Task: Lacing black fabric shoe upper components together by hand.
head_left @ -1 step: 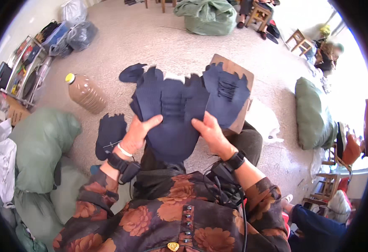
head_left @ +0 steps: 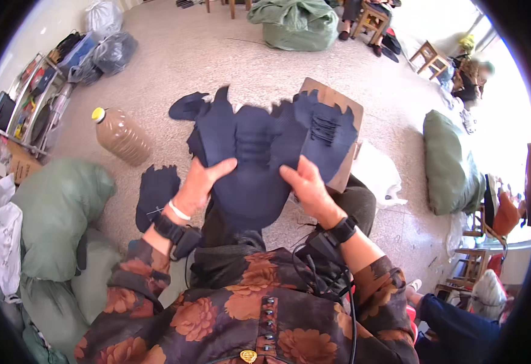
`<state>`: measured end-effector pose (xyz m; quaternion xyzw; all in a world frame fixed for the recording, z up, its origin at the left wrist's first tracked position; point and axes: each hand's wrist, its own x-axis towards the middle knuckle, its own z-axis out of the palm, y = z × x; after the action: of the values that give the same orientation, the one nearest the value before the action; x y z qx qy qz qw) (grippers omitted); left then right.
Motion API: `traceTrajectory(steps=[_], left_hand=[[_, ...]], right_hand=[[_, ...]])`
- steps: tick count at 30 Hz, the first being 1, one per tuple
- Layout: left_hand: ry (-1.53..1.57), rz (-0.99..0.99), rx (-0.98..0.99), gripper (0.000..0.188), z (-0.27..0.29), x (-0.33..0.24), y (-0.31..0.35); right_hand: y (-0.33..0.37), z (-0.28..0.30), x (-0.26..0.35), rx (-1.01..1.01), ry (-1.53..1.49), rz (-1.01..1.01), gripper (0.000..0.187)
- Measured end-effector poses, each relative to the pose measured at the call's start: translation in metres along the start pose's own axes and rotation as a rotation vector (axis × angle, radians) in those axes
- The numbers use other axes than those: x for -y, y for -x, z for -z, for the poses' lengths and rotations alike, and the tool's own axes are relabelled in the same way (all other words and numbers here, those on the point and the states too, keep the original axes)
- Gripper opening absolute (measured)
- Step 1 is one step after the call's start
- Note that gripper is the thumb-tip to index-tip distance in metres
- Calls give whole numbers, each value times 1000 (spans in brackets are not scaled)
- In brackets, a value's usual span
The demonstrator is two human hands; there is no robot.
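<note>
Both hands hold a dark navy fabric piece (head_left: 250, 194) in front of me, above my lap. It has a rounded lower edge, a jagged upper edge and raised ribs across its middle. My left hand (head_left: 197, 188) grips its left side, thumb on top. On the right side my right hand (head_left: 308, 189) pinches it the same way. The fingers beneath are hidden. Behind it, a second navy piece (head_left: 332, 136) with dark lacing lies on a brown board (head_left: 351, 109). A further navy piece (head_left: 158, 197) rests on the floor near my left forearm.
Left of me stand a big brown-tinted plastic bottle (head_left: 120, 136) with a yellow cap and a stuffed green sack (head_left: 62, 212). More green sacks lie at the right (head_left: 450, 161) and far back (head_left: 299, 27). A white plastic bag (head_left: 377, 176) sits by my right knee. Other people sit nearby.
The held fabric piece has shifted slightly, and its upper left tip stands higher. Both hands keep their hold. The whole view has moved a little.
</note>
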<state>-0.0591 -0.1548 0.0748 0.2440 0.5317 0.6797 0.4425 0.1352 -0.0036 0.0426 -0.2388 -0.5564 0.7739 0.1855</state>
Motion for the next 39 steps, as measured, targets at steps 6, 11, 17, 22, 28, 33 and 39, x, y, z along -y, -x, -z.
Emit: traceTrajectory(steps=[6, 11, 17, 22, 28, 33, 39], left_hand=[[132, -25, 297, 35, -74, -6, -99], [39, 66, 273, 38, -106, 52, -161], [-142, 38, 156, 41, -103, 111, -185], [-152, 91, 134, 40, -95, 120, -188], [-194, 58, 130, 41, -107, 112, -185], [-128, 11, 146, 42, -102, 109, -190], [-339, -58, 108, 44, -84, 112, -187]], right_hand=[[-16, 77, 61, -230, -96, 231, 29], [-31, 140, 39, -314, -89, 169, 34], [-39, 173, -15, -447, -90, -37, 32], [-39, 170, -20, -439, -120, -16, 32], [-38, 180, -22, -432, -109, -11, 40], [-37, 162, 0, -903, 675, 74, 62], [-79, 115, 49, -394, 1117, 487, 49]])
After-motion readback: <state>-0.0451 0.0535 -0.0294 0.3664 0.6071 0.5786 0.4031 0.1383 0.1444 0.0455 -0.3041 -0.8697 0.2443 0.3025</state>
